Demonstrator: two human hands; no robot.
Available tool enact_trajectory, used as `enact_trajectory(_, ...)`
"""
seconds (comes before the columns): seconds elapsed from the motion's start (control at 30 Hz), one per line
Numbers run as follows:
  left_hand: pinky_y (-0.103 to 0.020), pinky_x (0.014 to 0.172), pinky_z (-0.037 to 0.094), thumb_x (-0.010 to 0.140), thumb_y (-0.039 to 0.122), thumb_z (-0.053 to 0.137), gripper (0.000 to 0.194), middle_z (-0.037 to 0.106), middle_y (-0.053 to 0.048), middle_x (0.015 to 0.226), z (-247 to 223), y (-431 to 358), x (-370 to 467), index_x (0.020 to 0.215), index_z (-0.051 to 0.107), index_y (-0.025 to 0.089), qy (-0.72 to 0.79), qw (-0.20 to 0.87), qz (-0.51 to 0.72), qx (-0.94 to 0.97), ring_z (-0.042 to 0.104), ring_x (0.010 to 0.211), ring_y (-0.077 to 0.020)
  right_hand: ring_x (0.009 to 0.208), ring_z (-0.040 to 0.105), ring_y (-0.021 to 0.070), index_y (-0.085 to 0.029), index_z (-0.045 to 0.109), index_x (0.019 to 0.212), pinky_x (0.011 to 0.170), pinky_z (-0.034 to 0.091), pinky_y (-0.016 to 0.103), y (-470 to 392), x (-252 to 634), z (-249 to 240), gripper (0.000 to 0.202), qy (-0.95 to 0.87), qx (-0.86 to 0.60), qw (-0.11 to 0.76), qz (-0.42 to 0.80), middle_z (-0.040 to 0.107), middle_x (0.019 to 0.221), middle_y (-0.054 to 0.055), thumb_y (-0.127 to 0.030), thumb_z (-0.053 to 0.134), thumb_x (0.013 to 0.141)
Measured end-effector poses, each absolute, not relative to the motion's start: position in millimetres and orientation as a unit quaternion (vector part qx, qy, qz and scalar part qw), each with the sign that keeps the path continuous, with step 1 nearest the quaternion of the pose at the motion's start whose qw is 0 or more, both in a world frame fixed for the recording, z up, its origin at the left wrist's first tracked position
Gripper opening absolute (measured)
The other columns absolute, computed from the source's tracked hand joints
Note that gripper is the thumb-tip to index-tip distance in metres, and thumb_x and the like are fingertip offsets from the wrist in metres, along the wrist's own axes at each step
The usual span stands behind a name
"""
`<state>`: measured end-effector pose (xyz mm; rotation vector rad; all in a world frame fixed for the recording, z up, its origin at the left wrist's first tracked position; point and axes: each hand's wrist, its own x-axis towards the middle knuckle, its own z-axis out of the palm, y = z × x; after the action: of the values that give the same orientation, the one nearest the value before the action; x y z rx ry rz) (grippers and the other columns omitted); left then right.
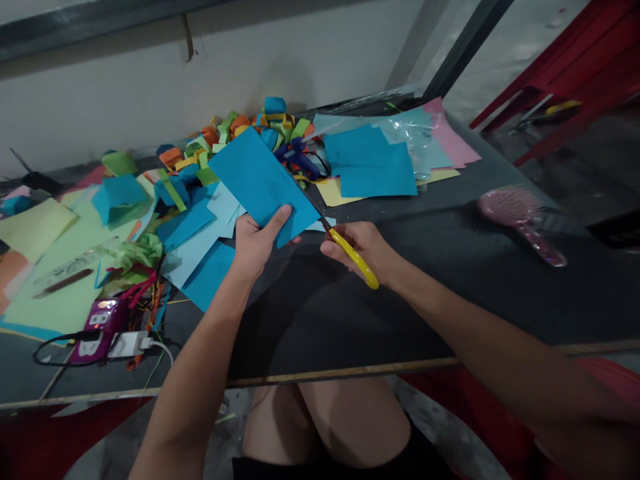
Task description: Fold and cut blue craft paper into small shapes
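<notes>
My left hand (257,241) pinches a blue sheet of paper (265,180) by its lower edge, thumb on top, and holds it tilted above the table. In my right hand (363,247) is a pair of scissors (353,257) with yellow handles. Their dark blades lie along the right edge of the blue sheet; how far apart the blades are I cannot make out. Under and left of my left hand lie pale blue paper pieces (195,257) and more blue paper (207,277). A dark blue glue gun (303,160) rests behind the held sheet.
Folded paper strips (200,143) in several colours are heaped by the wall. Blue sheets (375,163) and pink paper (453,140) lie at the back right. A pink hairbrush (520,217) is on the right. A purple power strip (103,327) with cables sits front left. Red chairs (590,60) stand beyond.
</notes>
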<state>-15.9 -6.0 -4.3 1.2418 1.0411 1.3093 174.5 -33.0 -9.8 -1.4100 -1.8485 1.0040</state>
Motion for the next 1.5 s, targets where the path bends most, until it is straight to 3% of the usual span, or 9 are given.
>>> enact_trajectory(0.53,-0.029,0.051,0.059,0.072,0.053,0.072,0.038,0.068,-0.003,0.06,-4.4,-5.8,-16.3,0.068,0.063,0.016,0.425,0.504,0.549,0.514,0.066,0.051,-0.0166,0.044,0.036,0.01,-0.019,0.047,0.06,0.043,0.023,0.026,-33.5,172.9,-7.4,0.07,-0.691,-0.541,0.301,0.372,0.032,0.047,-0.004,-0.089,0.05,0.063)
enact_trajectory(1.5,-0.033,0.053,0.06,0.073,0.053,0.071,0.035,0.067,-0.003,0.06,-4.4,-6.2,-15.3,0.07,0.066,0.018,0.425,0.507,0.549,0.511,0.068,0.055,-0.0198,0.045,0.037,0.0106,-0.02,0.046,0.058,0.042,0.024,0.026,-35.6,171.0,-6.9,0.067,-0.691,-0.544,0.303,0.367,0.03,0.049,-0.004,-0.086,0.05,0.067)
